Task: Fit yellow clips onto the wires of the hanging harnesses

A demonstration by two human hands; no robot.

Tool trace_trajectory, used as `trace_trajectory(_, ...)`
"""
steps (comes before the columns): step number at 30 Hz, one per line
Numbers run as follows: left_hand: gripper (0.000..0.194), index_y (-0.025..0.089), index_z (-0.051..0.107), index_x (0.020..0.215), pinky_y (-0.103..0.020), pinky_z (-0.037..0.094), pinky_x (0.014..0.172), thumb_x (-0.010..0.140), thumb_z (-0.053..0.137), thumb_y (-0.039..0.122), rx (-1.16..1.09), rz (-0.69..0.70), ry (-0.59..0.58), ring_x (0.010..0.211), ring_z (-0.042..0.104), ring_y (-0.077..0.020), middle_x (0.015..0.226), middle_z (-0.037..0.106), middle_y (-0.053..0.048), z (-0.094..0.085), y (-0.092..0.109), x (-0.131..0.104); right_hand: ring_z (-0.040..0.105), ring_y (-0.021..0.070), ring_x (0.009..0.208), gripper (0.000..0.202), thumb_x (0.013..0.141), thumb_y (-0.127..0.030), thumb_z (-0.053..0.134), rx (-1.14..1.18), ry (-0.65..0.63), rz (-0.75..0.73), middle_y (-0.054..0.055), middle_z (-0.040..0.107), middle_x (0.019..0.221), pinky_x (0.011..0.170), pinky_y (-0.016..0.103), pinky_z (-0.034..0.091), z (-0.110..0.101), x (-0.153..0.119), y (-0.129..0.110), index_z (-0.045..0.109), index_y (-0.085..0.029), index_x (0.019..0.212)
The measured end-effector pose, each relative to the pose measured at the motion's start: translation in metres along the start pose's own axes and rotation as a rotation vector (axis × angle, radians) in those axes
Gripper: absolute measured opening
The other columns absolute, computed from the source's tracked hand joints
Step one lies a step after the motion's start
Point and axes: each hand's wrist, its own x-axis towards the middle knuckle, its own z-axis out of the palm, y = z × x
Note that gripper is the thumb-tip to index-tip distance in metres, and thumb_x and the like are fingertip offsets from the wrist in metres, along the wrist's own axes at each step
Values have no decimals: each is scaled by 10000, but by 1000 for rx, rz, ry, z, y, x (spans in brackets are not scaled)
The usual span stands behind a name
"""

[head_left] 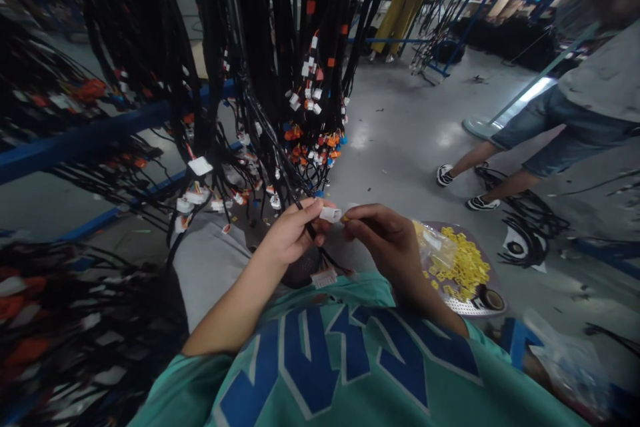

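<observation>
My left hand pinches a small white connector at the end of a black wire harness that hangs from above. My right hand meets it from the right, its fingertips pinched on a small piece at the connector's end; the piece is too small to make out. Another white connector dangles just below my hands, over my teal shirt. Bundles of black harness with white and orange plugs hang right behind.
A round tray with several small yellow parts, a plastic bag and a tape roll sits at my right. A blue rack rail runs at left. Another person's legs stand on the grey floor at right, near cables.
</observation>
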Motion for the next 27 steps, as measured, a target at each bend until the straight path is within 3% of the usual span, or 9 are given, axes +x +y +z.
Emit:
trace_trajectory(7,286,108,626,725,-144,357,324,616,781,323,-3,-3,8,397,481,-64,499,546,22,1,0,0,545,112,673,46,794,-229,635,-59,-1,-139,2,617,788,590,249,429,2,5,9,681,-232,789)
trace_trajectory(16,334,102,633,748,-150,367,330,573,815,321,-37,8,-19,448,522,-82,537,568,11,1,-3,0,503,107,675,46,787,-277,653,101,25,-55,-6,565,780,602,246,401,10,5,24,682,-241,788)
trace_trajectory(21,363,105,643,725,-141,372,336,522,848,324,-50,9,-48,440,514,-68,541,577,17,2,-1,0,502,104,672,36,769,-278,666,168,41,-6,-9,562,784,600,239,406,15,3,22,676,-244,775)
trace_trajectory(27,343,101,626,730,-151,374,339,561,829,319,-46,15,-56,445,523,-79,547,571,13,2,-2,0,511,101,656,50,775,-289,663,226,28,25,-18,569,757,624,245,423,17,3,19,662,-242,760)
